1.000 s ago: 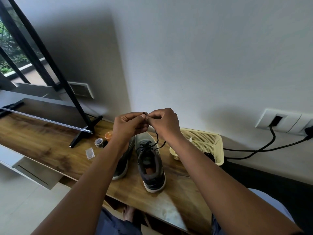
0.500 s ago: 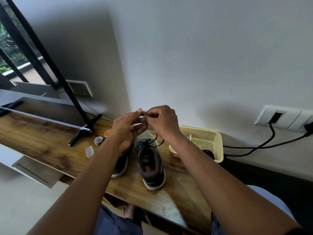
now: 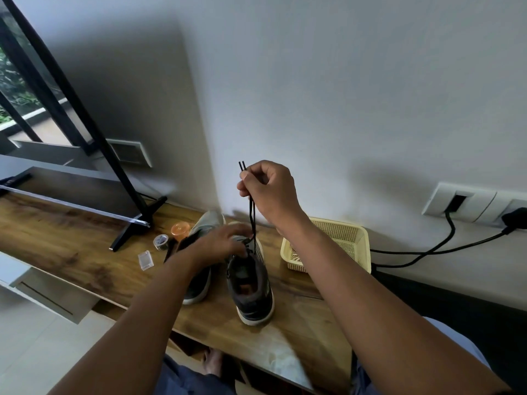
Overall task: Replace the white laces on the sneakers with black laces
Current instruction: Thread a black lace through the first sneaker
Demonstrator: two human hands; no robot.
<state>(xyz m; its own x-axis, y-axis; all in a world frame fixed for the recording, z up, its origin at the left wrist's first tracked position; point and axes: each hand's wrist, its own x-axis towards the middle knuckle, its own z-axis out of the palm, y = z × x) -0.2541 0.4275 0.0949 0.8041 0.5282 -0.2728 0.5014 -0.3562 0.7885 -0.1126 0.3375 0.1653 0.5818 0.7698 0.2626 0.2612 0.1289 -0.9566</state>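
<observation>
Head view: a black lace (image 3: 252, 215) rises taut from the eyelets of the right-hand sneaker (image 3: 251, 283), both its tips held together above the shoe. The right hand (image 3: 271, 189) pinches the two ends, raised near the wall. The left hand (image 3: 225, 242) rests on the sneaker's tongue area, fingers curled at the lace; whether it grips is unclear. A second sneaker (image 3: 199, 252) stands just left, partly hidden. Both sit on a wooden table (image 3: 71, 240). A yellow basket (image 3: 342, 238) lies right.
</observation>
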